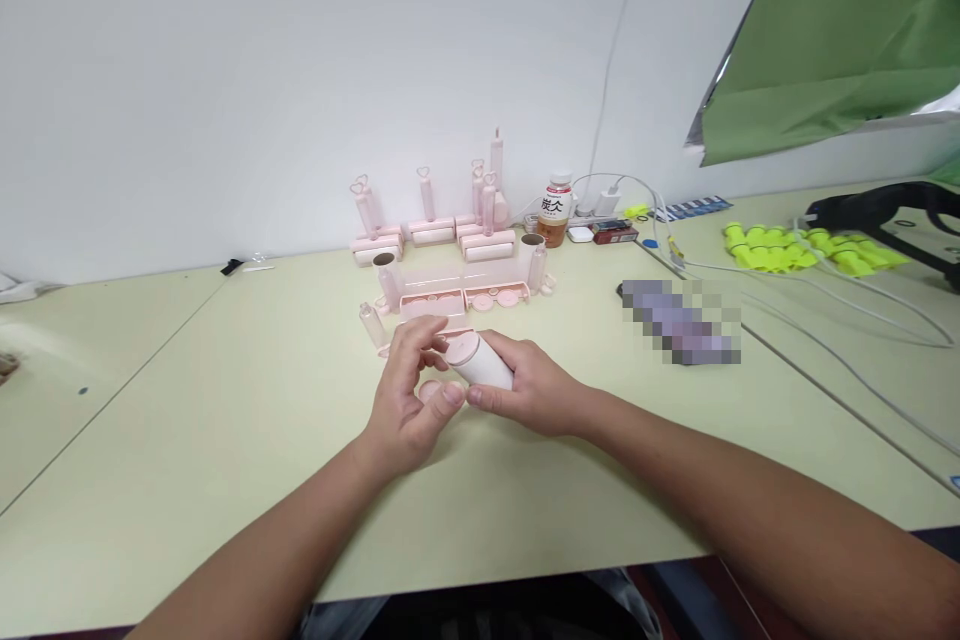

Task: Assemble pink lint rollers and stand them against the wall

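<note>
Curling with thumb and fingers apart, the left hand sits just beside the pale pink round cap on a white cylindrical roll; I cannot tell whether it touches. The right hand has its fingers clamped around the roll, tilted over the pale yellow table. Farther right lie bright yellow small pieces.

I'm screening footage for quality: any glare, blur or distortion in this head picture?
Head view: forearms look stretched toward the lower corners, wide-lens style; the white roll in the right hand looks fairly crisp; a pixelated patch covers something on the table; pale sheen shows at the table's far left.
</note>
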The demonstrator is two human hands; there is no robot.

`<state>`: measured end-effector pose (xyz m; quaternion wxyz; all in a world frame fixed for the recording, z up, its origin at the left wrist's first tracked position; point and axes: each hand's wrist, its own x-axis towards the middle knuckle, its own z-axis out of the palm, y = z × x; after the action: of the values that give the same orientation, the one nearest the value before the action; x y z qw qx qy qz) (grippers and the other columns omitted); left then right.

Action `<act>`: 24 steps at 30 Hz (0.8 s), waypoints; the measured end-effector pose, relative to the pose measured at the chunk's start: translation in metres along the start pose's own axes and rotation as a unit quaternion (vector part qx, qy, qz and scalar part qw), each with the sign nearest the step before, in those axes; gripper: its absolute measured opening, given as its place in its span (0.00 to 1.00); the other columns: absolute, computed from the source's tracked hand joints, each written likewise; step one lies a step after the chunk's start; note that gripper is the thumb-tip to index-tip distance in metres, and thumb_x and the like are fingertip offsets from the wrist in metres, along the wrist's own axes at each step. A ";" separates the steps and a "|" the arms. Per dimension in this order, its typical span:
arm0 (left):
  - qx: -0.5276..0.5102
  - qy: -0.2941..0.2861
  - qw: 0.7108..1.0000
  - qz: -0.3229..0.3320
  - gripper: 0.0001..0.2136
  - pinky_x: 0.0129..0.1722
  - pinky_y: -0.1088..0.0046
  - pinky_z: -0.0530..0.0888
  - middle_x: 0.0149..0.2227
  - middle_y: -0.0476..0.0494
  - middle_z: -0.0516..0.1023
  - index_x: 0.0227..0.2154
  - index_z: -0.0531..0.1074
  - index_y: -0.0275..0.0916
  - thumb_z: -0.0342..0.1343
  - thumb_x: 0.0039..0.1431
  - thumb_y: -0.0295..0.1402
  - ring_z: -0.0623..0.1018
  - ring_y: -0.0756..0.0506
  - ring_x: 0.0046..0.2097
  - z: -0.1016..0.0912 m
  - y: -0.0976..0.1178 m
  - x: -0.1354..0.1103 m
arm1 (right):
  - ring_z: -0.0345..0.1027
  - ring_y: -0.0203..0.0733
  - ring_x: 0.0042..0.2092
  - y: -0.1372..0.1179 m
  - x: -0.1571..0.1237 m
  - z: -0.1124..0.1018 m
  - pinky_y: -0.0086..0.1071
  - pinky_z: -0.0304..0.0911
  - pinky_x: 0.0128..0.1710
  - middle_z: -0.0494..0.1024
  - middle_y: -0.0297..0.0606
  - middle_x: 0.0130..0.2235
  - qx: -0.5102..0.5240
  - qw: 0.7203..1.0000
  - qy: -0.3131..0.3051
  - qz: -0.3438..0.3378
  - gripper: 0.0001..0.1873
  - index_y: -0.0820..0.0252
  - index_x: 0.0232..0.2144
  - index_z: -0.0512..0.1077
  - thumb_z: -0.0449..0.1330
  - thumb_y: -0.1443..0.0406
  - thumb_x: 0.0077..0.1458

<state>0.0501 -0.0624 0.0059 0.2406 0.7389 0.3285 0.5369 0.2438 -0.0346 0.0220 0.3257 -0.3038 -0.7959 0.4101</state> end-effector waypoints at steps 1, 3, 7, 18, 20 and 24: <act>0.020 0.013 1.000 0.013 0.28 0.46 0.62 0.72 0.56 0.38 0.60 0.62 0.57 0.47 0.55 0.60 0.42 0.70 0.43 0.49 0.000 0.002 0.000 | 0.70 0.47 0.45 0.000 0.000 0.000 0.35 0.62 0.41 0.76 0.38 0.49 0.000 1.000 0.003 0.003 0.28 0.53 0.56 0.67 0.62 0.54 0.55; 0.065 0.020 0.997 0.035 0.31 0.48 0.59 0.72 0.60 0.36 0.58 0.64 0.53 0.48 0.56 0.59 0.40 0.68 0.40 0.53 -0.001 0.006 0.000 | 0.70 0.48 0.45 0.002 0.000 0.000 0.35 0.63 0.42 0.76 0.39 0.49 -0.004 1.000 0.011 0.006 0.27 0.54 0.55 0.67 0.62 0.54 0.55; 0.148 -0.083 0.983 0.065 0.23 0.56 0.53 0.66 0.59 0.38 0.65 0.58 0.64 0.47 0.56 0.60 0.35 0.66 0.38 0.58 -0.008 0.013 0.006 | 0.70 0.46 0.43 0.006 0.001 0.000 0.35 0.62 0.41 0.76 0.39 0.48 -0.034 0.999 0.024 0.008 0.27 0.55 0.55 0.67 0.62 0.55 0.55; 0.169 -0.086 0.981 0.048 0.30 0.50 0.58 0.72 0.61 0.38 0.65 0.63 0.56 0.47 0.54 0.57 0.31 0.68 0.39 0.56 -0.014 0.013 0.011 | 0.68 0.44 0.38 0.002 0.000 -0.003 0.34 0.60 0.35 0.76 0.38 0.41 -0.065 0.997 0.037 0.033 0.23 0.57 0.49 0.67 0.61 0.54 0.55; 0.171 -0.123 0.976 0.050 0.26 0.49 0.60 0.72 0.57 0.40 0.69 0.60 0.62 0.46 0.53 0.58 0.29 0.70 0.40 0.55 -0.016 0.014 0.012 | 0.69 0.45 0.39 0.001 0.000 -0.004 0.35 0.61 0.37 0.76 0.39 0.43 -0.065 0.996 0.045 0.033 0.27 0.56 0.55 0.63 0.61 0.56 0.54; 0.251 -0.136 0.955 -0.080 0.20 0.37 0.66 0.72 0.46 0.42 0.75 0.53 0.67 0.43 0.50 0.56 0.28 0.75 0.43 0.40 -0.023 0.016 0.017 | 0.67 0.43 0.33 0.000 -0.001 -0.005 0.35 0.61 0.33 0.74 0.36 0.36 -0.075 0.991 0.075 0.079 0.35 0.53 0.61 0.53 0.60 0.58 0.54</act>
<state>0.0352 -0.0603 0.0355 0.1322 0.8130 0.4743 0.3108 0.2483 -0.0331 0.0239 0.3276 -0.4193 -0.7711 0.3497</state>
